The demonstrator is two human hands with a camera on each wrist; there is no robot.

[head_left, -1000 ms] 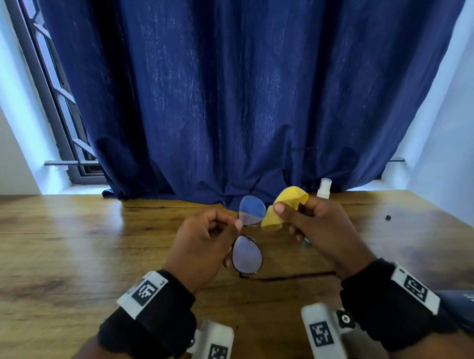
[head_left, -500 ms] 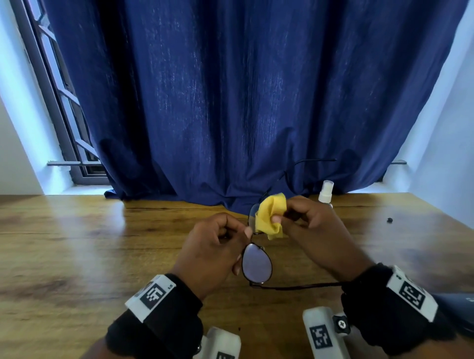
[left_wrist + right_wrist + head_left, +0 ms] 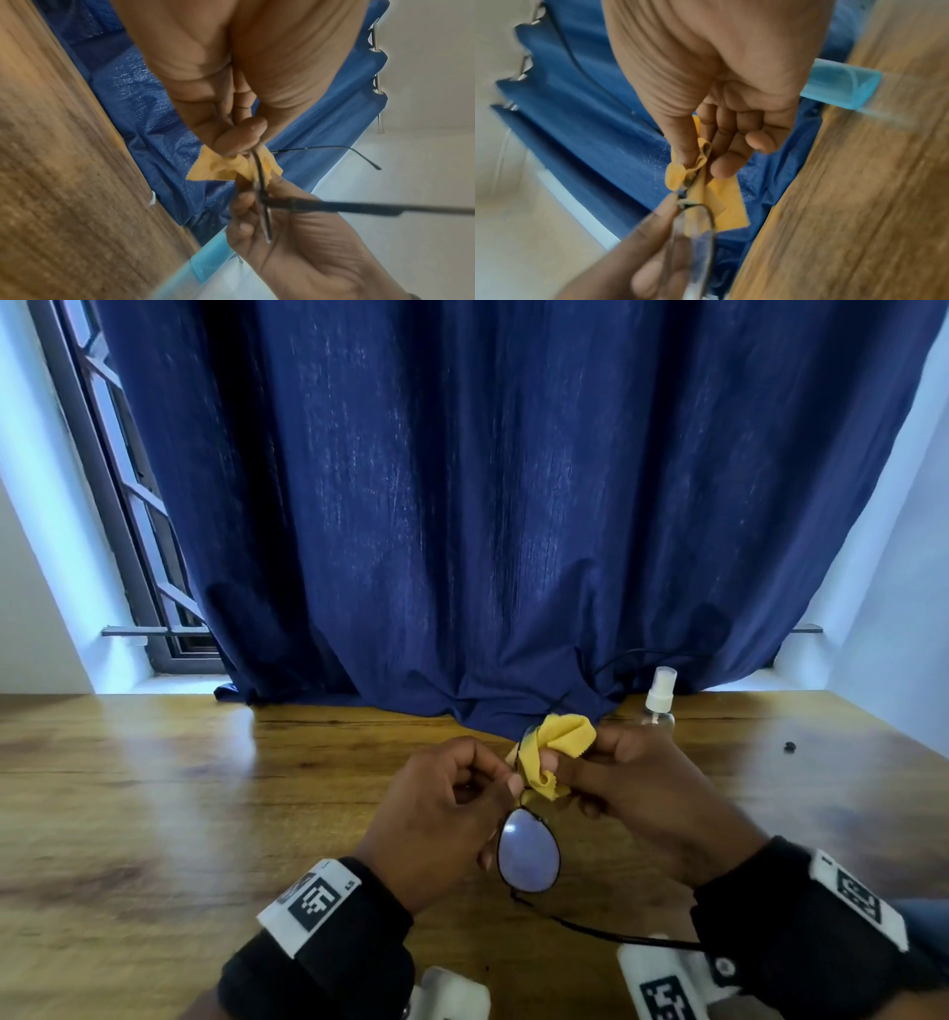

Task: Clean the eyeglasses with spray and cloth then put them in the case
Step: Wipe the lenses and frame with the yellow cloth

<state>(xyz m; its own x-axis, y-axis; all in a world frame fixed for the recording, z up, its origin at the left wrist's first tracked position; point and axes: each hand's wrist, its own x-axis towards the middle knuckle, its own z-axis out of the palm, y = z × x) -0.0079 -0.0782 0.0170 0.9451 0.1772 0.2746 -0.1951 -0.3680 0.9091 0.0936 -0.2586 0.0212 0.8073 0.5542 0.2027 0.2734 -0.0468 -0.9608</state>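
Observation:
Thin black-framed eyeglasses (image 3: pixel 529 857) are held above the wooden table (image 3: pixel 154 814), one lens over the other. My left hand (image 3: pixel 493 783) pinches the frame near the bridge, thumb on top, fingers behind the lower lens. The right hand (image 3: pixel 580 755) pinches a yellow cloth (image 3: pixel 560 742) round the upper lens, which is almost hidden. In the right wrist view the right hand (image 3: pixel 695 164) squeezes the cloth (image 3: pixel 729 203) onto the frame, and the bare lens (image 3: pixel 700 243) shows below. A clear spray bottle (image 3: pixel 660 698) with a white pump stands behind the right hand.
A dark blue curtain (image 3: pixel 513 505) hangs to the table's back edge. A small black bit (image 3: pixel 791 746) lies at the far right. A dark blue shape (image 3: pixel 924 922) shows at the right edge behind my right wrist, mostly cut off. One temple arm (image 3: pixel 616 934) sticks out toward my right wrist.
The right hand has brought the cloth from beside the upper lens onto it and folded it round the lens. Both hands shifted slightly right. The left hand's grip is unchanged.

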